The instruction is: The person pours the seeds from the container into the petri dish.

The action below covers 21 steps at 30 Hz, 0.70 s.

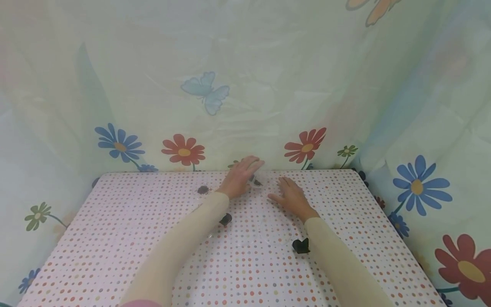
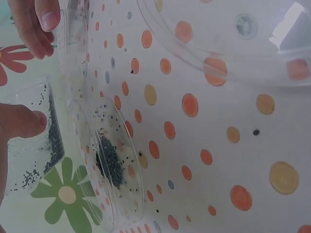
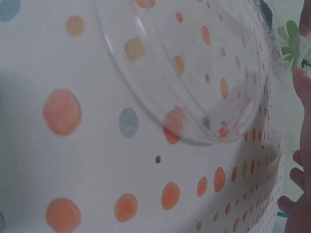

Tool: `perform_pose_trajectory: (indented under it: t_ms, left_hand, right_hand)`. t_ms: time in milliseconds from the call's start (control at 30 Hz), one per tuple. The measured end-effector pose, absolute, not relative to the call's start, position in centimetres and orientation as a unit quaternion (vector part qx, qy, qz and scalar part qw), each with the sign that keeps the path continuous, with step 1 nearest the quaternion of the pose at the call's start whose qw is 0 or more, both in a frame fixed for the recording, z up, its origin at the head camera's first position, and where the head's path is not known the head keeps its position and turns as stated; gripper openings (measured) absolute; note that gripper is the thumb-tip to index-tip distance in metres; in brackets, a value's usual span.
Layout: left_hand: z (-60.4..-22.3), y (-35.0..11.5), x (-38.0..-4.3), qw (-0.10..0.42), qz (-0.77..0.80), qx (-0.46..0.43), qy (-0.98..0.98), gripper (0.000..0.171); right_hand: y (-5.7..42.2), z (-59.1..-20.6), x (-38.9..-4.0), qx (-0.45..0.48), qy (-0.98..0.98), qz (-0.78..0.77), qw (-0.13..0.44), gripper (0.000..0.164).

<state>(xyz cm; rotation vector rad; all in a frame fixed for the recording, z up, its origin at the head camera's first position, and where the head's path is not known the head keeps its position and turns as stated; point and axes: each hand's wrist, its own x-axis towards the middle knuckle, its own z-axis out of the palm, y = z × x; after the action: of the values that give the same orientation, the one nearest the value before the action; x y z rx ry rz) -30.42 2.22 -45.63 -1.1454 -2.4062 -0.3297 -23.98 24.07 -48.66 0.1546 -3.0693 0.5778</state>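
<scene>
At the far middle of the table, my left hand pinches a clear plastic bag of small black seeds. In the left wrist view its thumb lies across the bag's face, and the seeds gather along one edge. My right hand hovers to the right of the bag, fingers loosely extended and holding nothing. Close to the left hand, a clear round dish contains a pile of black seeds. A second clear dish shows only the dotted cloth through it.
A dotted cloth covers the table, with a few loose seeds scattered on it. Another transparent dish stands near the back edge. A hanging printed sheet encloses the far side. Black objects sit by both forearms.
</scene>
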Motion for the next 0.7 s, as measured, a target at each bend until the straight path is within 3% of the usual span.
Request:
perform_pose_trajectory:
  t_ms: [700]
  left_hand:
    - [-46.07, 3.14, -30.74, 0.233, -0.108, -0.415, -0.873, 0.091]
  right_hand:
    - [24.36, -49.46, -23.66, 0.027, -0.972, 0.234, -0.025, 0.087]
